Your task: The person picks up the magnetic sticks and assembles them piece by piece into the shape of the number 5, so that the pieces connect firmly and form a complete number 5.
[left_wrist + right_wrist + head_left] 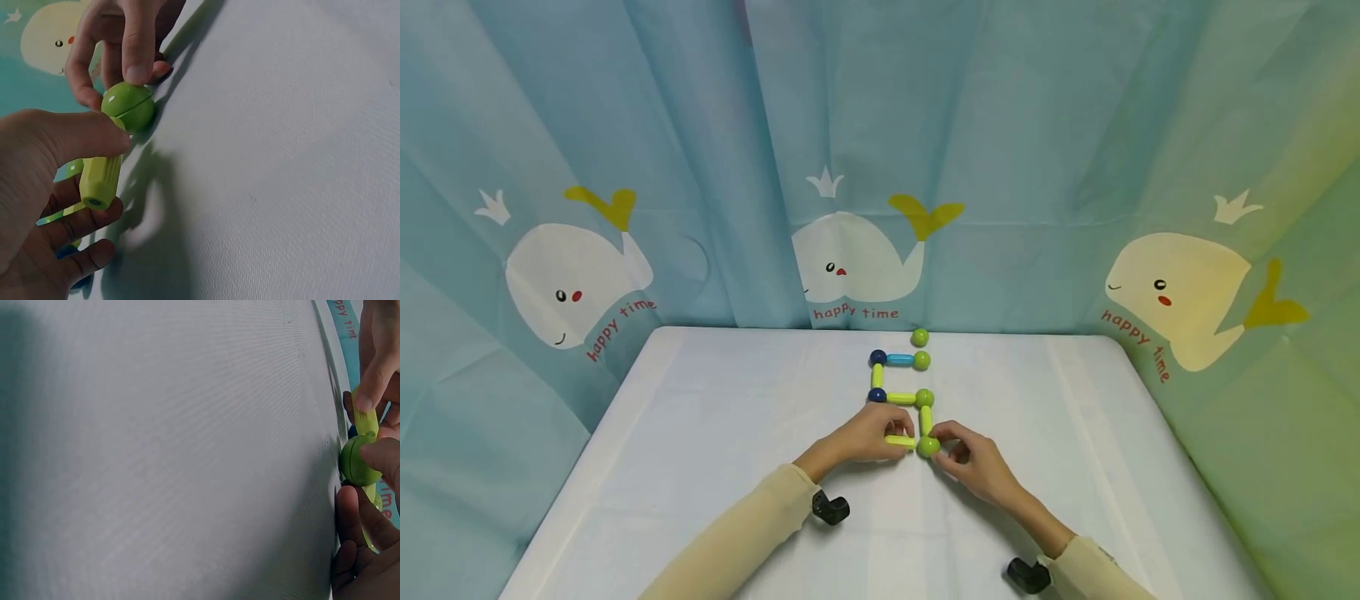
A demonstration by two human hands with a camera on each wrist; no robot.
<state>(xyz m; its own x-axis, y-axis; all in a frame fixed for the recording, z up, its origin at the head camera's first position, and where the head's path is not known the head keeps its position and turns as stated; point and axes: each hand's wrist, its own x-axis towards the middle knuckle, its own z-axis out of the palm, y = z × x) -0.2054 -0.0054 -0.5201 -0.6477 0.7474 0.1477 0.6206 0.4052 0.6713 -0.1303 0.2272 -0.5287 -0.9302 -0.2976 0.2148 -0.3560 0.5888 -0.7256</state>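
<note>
A chain of rods and balls lies on the white table (pixel 715 433): a blue rod (pixel 899 360) between a dark blue ball (pixel 877 357) and a green ball (pixel 922 360), then yellow-green rods running down to a green ball (pixel 928 447) at the bottom. My left hand (pixel 868 433) pinches a yellow-green rod (pixel 899 441) (pixel 100 181) by that ball. My right hand (pixel 973 462) pinches the green ball (pixel 128 107) (pixel 355 461) with thumb and fingers. A loose green ball (pixel 920 337) sits at the far edge.
A blue curtain with white whale prints (pixel 853 258) hangs close behind and around the table. Bare tabletop stretches to the left and right of the figure. The table's rounded far corners (pixel 658 333) meet the curtain.
</note>
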